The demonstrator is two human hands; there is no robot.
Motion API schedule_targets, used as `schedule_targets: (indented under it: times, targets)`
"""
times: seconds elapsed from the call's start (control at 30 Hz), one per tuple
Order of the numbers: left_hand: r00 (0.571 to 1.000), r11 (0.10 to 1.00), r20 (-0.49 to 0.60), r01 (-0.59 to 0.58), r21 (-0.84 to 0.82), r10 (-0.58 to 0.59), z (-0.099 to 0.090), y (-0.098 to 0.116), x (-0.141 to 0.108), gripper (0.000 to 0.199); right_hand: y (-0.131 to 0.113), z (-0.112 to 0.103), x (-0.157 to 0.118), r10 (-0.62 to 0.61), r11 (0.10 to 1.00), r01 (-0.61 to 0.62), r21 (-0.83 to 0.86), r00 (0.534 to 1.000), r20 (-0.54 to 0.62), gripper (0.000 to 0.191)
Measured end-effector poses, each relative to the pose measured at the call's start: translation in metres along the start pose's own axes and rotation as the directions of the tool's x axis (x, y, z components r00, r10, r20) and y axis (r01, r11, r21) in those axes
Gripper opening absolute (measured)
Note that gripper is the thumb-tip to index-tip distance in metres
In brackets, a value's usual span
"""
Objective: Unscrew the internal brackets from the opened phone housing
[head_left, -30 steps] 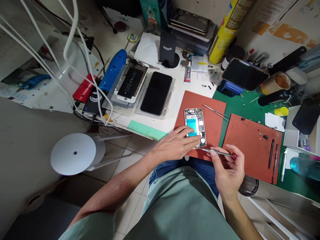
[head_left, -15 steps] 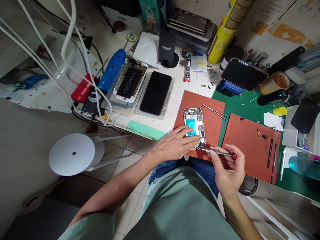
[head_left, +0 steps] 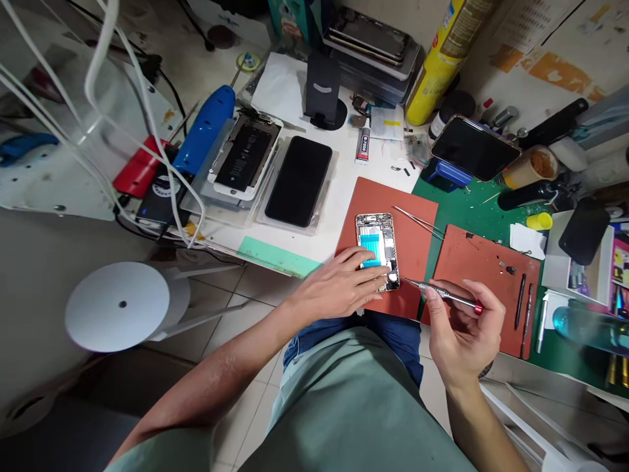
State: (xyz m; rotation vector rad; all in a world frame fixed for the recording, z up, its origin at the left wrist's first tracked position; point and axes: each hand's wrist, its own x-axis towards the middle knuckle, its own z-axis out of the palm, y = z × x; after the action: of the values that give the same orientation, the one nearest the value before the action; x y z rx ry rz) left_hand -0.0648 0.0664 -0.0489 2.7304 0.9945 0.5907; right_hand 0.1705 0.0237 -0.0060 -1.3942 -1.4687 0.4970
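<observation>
An opened phone body (head_left: 390, 246) with exposed inner parts and a blue-striped area lies on the left reddish-brown mat (head_left: 417, 210). My left hand (head_left: 341, 283) rests flat across its lower left part, fingers spread. My right hand (head_left: 464, 328) grips a thin silver screwdriver (head_left: 447, 295) with a red end; its tip points left, just right of the phone's lower edge and apart from it. Metal tweezers (head_left: 420, 221) lie on the mat to the right of the phone.
A black-screened phone (head_left: 299, 181) and an opened white phone (head_left: 246, 157) lie at left. Small parts and two thin tools are on the right mat (head_left: 481, 295). Behind stand a black stand (head_left: 322, 88), a glue tube (head_left: 362, 145) and a propped phone (head_left: 474, 147).
My right hand has moved right with the screwdriver, drawing its tip away from the phone's bottom edge. My left hand stays on the phone. The whole view has shifted slightly.
</observation>
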Motion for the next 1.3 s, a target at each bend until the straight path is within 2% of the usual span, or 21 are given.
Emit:
schedule_targets:
  times: [0.13,0.27,0.43,0.77,1.0,1.1,1.23,1.3]
  targets:
    - [1.000,1.000,0.019,0.003,-0.009,-0.003,-0.002,0.000,0.001,0.033,0.004,0.003,0.004,-0.117,0.985,0.127,-0.116,0.989,0.091,0.056]
    - [0.999,0.999,0.029,0.016,-0.039,-0.015,-0.004,-0.001,0.001,0.034,0.005,0.004,0.006,-0.164,0.962,0.190,-0.198,0.976,0.145,0.056]
    - [0.999,0.998,0.038,0.022,-0.052,-0.020,-0.004,-0.001,0.001,0.033,0.005,0.005,0.007,-0.180,0.940,0.220,-0.263,0.969,0.167,0.055]
    - [1.000,0.998,-0.006,0.028,-0.051,-0.029,-0.003,-0.001,0.001,0.033,0.000,0.008,0.009,-0.171,0.935,0.218,-0.281,0.968,0.184,0.053]
    - [0.999,0.997,0.021,0.037,-0.067,-0.036,-0.001,-0.001,0.001,0.035,0.001,0.008,0.012,-0.212,0.919,0.272,-0.287,0.952,0.222,0.056]
    - [1.000,0.997,0.017,0.026,-0.066,-0.025,-0.002,-0.002,0.001,0.031,-0.002,0.007,0.017,-0.244,0.886,0.330,-0.325,0.929,0.278,0.046]
    - [1.000,0.996,0.007,-0.001,-0.085,0.001,-0.002,-0.004,0.000,0.027,-0.008,0.005,0.026,-0.274,0.793,0.448,-0.412,0.868,0.415,0.021]
    - [1.000,0.995,0.005,0.000,-0.098,0.001,-0.001,-0.004,0.000,0.027,-0.010,0.004,0.029,-0.307,0.739,0.508,-0.442,0.838,0.451,0.020]
